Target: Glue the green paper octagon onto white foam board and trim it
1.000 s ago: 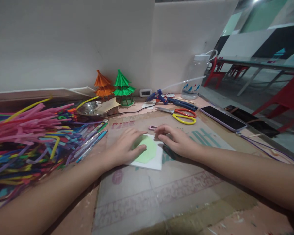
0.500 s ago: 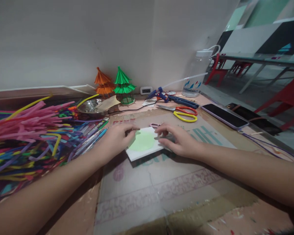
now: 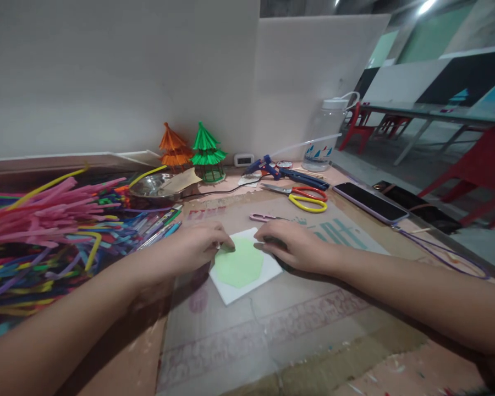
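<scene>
A light green many-sided paper piece [image 3: 239, 264] lies on a square white board [image 3: 227, 292], low over the cardboard work surface. My left hand [image 3: 200, 242] is closed at the board's left edge, its fingertips reaching the green piece. At the upper right edge, my right hand [image 3: 295, 245] has its fingers curled round the board. The thumbs' exact contact is partly hidden. Just beyond the right hand lies a pink-handled cutter [image 3: 262, 218]. Scissors [image 3: 307, 199] with red and yellow handles rest farther back.
Colourful pipe cleaners [image 3: 53, 220] are heaped at left, beside a metal bowl [image 3: 148, 190]. Orange [image 3: 174, 148] and green [image 3: 207, 151] model towers stand by the wall. A glue gun [image 3: 266, 166], pliers [image 3: 303, 178], water bottle [image 3: 324, 135] and phone [image 3: 369, 202] line the back and right.
The board with the green piece has come nearer to me, and more of it shows. Both hands moved with it. The pink-handled cutter is now more exposed, and the camera view has tilted up.
</scene>
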Tool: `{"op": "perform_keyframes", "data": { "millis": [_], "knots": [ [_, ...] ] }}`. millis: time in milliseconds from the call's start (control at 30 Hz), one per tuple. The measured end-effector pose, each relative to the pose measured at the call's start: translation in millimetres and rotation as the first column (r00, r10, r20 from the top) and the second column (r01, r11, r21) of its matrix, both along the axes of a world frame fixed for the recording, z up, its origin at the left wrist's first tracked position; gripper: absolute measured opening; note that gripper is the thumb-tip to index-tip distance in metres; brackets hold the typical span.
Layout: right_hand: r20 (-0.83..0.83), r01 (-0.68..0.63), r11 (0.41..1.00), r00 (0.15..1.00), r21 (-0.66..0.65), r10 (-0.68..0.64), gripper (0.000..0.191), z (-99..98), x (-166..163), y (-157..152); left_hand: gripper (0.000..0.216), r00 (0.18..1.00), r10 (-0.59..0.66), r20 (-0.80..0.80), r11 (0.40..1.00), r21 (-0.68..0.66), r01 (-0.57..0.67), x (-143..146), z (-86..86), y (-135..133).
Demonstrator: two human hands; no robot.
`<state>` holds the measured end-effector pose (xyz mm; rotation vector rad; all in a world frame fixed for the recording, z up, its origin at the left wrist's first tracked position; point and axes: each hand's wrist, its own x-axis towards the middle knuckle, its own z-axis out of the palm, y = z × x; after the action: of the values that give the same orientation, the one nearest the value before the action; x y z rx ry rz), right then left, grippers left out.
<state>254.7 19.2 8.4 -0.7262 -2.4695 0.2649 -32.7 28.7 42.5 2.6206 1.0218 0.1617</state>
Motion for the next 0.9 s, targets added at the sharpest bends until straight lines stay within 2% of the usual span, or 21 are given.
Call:
{"op": "perform_keyframes", "data": {
  "millis": [67, 167, 300, 433, 567, 667, 800, 900],
  "knots": [
    [-0.009, 0.044, 0.999, 0.999, 0.009, -0.043, 0.021, 2.1, 2, 2, 0.032, 1.0, -0.031, 0.0, 0.998, 0.052, 0.031, -2, -0.6, 5],
    [-0.013, 0.092, 0.995, 0.996, 0.037, -0.091, 0.024, 7.8, 7, 8, 0.012, 0.995, -0.099, 0.0, 0.986, 0.137, 0.098, 1, 7.7, 3],
    [-0.022, 0.215, 0.977, 0.976, -0.01, -0.215, 0.025, 17.0, 18, 24, 0.014, 0.993, -0.121, 0.014, 0.979, 0.165, 0.117, 10, 21.7, -15],
    [-0.036, 0.389, 0.915, 0.918, -0.11, -0.394, 0.022, 23.4, 28, 38, 0.019, 0.997, 0.041, 0.06, 0.999, 0.0, -0.041, 21, 21.3, -26],
    [0.039, 0.467, 0.862, 0.882, -0.198, -0.47, 0.023, 28.1, 35, 48, 0.02, 0.98, 0.172, 0.098, 0.973, -0.172, -0.154, 24, 12.5, -19],
    [0.122, 0.481, 0.865, 0.876, -0.144, -0.467, 0.029, 31.2, 39, 64, 0.024, 0.97, 0.208, 0.124, 0.951, -0.258, -0.17, 23, 9.3, -13],
    [0.191, 0.563, 0.825, 0.816, -0.051, -0.545, 0.041, 36.4, 42, 103, 0.027, 0.94, 0.307, 0.148, 0.93, -0.259, -0.263, 23, 8.9, -14],
    [0.219, 0.609, 0.789, 0.784, -0.084, -0.581, 0.046, 40.8, 38, 137, 0.028, 0.894, 0.42, 0.158, 0.854, -0.402, -0.33, 25, 5.5, -15]
  ]
}}
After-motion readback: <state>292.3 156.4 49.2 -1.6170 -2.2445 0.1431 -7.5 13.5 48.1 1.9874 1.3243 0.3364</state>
